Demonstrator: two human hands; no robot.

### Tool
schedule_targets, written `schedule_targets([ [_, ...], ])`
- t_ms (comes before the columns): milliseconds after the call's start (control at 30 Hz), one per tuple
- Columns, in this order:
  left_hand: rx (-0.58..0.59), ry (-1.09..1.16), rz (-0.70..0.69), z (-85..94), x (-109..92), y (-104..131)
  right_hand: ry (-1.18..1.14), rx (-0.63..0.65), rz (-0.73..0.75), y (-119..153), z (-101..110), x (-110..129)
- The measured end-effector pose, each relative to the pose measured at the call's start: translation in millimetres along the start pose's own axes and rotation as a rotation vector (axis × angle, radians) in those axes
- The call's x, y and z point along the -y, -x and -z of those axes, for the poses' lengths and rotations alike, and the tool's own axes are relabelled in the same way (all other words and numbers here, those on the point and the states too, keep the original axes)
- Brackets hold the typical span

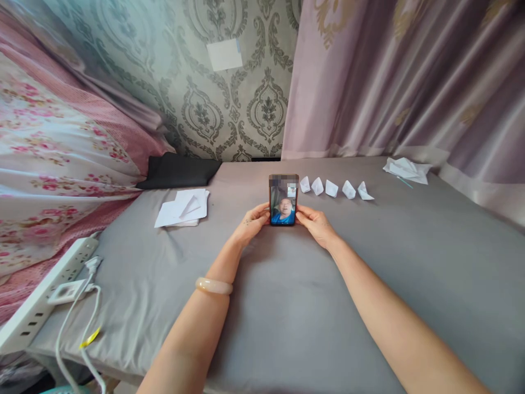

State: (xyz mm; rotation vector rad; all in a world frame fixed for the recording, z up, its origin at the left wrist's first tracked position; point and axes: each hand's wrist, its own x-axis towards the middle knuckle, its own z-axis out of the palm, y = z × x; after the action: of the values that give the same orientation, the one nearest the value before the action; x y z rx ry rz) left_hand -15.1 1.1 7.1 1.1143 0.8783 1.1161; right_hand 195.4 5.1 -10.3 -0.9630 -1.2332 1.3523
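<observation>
A phone [283,203] stands upright near the middle of the grey-covered table [287,306], its lit screen facing me and showing a person in blue with a small inset picture at the upper right. My left hand [253,223] grips its left edge low down; a pale bangle [214,285] sits on that forearm. On the opposite edge, my right hand [315,222] holds the phone with thumb and fingers. Several small folded white papers [331,189] form a row just right of the phone, beyond my right hand.
White paper sheets [180,210] lie at the left, before a black cloth [178,171]. More papers [406,169] rest at the back right. A power strip [49,295] with white cables [65,323] runs along the left edge. Curtains [369,82] hang behind.
</observation>
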Motion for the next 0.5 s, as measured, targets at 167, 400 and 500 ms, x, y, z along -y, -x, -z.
schedule_targets([
  [167,0.012,-0.015,0.007,1.7,4,-2,-0.001,0.006,-0.025,0,1,0],
  [400,0.019,0.045,0.017,0.9,2,1,-0.077,0.037,-0.062,5,-6,10],
  [500,0.028,0.131,0.071,-3.4,-5,6,-0.098,0.038,-0.046,7,-9,15],
])
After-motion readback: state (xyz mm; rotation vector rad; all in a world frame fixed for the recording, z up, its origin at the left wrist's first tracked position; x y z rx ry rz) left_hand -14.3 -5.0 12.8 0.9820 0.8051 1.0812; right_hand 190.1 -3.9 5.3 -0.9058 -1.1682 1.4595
